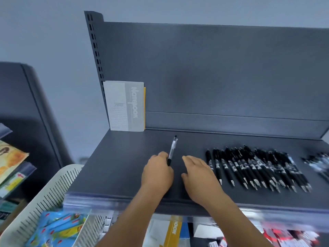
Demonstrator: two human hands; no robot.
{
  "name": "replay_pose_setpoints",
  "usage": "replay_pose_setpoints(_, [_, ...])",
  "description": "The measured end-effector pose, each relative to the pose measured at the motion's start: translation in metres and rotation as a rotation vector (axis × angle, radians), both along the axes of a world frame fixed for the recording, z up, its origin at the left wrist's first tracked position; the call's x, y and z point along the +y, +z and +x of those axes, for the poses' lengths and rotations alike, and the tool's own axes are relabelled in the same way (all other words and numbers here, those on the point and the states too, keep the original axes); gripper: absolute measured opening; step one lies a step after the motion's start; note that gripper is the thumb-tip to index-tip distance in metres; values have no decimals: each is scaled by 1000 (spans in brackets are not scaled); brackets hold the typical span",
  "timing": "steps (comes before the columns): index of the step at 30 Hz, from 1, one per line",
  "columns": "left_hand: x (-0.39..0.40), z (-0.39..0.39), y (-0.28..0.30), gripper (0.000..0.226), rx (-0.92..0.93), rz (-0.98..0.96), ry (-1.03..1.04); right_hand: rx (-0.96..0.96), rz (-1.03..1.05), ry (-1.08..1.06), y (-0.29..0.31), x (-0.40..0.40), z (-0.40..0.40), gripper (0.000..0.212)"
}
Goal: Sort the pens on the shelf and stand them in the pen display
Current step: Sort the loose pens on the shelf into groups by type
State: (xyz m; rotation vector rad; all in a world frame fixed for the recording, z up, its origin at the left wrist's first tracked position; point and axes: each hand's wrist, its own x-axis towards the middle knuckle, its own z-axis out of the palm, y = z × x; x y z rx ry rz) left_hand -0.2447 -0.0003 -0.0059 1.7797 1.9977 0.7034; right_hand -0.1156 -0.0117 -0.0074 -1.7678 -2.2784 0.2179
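My left hand (pixel 157 172) grips a clear pen with a black tip and cap (pixel 172 149) by its lower end, over the middle of the dark shelf (pixel 124 163); the pen points away toward the back panel. My right hand (pixel 197 173) hovers just to its right with relaxed fingers, holding nothing. A row of several black pens (pixel 258 166) lies side by side on the shelf to the right of that hand. More pens (pixel 318 163) lie blurred at the far right edge. No pen display shows in this view.
A grey notebook (pixel 125 106) stands against the back panel at the shelf's left end. A white slotted basket (pixel 49 191) with colourful packs sits below left. Notebooks and boxes fill the lower shelf (pixel 174 230). Booklets sit on a rack at far left (pixel 10 163).
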Motion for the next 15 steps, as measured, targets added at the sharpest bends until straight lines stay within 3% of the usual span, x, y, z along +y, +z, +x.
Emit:
replay_pose_setpoints(4, [-18,33,6,37,-171,120,-148,152,41,-127,13,-12,26,50])
replay_pose_setpoints(9, [-28,88,15,36,-259,220,-283,337,106,-253,28,-22,67,20])
replay_pose_setpoints(15, [-31,165,26,37,-294,249,-378,450,140,-374,41,-32,143,25])
